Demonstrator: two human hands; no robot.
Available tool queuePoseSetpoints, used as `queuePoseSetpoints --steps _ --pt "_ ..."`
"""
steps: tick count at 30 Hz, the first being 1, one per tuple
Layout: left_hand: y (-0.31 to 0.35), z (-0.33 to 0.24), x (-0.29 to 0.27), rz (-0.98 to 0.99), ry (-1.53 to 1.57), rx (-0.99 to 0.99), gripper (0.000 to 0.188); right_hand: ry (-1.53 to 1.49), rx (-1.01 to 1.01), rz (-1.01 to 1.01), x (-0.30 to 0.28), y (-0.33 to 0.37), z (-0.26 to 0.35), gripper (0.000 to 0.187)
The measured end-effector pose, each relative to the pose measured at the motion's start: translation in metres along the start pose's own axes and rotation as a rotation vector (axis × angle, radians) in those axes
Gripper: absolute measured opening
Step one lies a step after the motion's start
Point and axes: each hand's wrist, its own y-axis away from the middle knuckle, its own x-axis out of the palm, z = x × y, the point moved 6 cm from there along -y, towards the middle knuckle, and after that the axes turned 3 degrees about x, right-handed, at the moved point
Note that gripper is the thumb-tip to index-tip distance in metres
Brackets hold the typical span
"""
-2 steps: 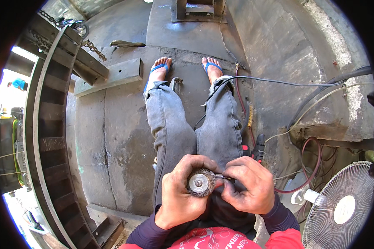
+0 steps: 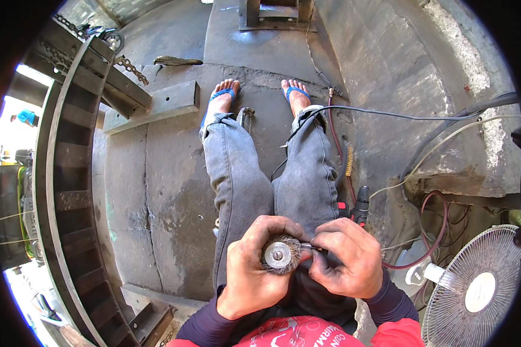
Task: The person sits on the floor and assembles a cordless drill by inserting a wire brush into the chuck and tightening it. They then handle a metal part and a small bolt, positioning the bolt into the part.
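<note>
In front of my lap, my left hand [image 2: 249,274] is closed round a wire wheel brush [image 2: 283,268] with grey bristles and a round metal hub. Its thumb and fingers wrap the bristle edge, and the hub faces up. My right hand [image 2: 353,261] is closed beside it, thumb and fingertips pinching a thin silver metal piece with a dark end [image 2: 308,247] at the brush's right edge. Fingers hide part of that piece, so I cannot tell whether it is joined to the brush. Both hands are close together above my thighs.
A black and red tool [image 2: 361,203] stands beside my right knee, near a dark red hose [image 2: 427,254] and a yellow coiled piece [image 2: 349,161]. To the right is a fan [image 2: 446,312]. A ladder-like metal frame [image 2: 69,202] runs along the left, by a beam [image 2: 156,109].
</note>
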Motion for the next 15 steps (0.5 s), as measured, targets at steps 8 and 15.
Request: queuePoseSetpoints --steps 8,15 --pt "-0.0009 -0.0066 -0.0007 -0.012 -0.086 -0.033 0.036 0.066 -0.080 0.013 0.0004 0.0040 0.0002 0.031" --pt "-0.0082 -0.0047 -0.0039 -0.005 -0.053 -0.045 0.038 0.009 0.017 -0.032 -0.0044 0.0036 -0.0018 0.030"
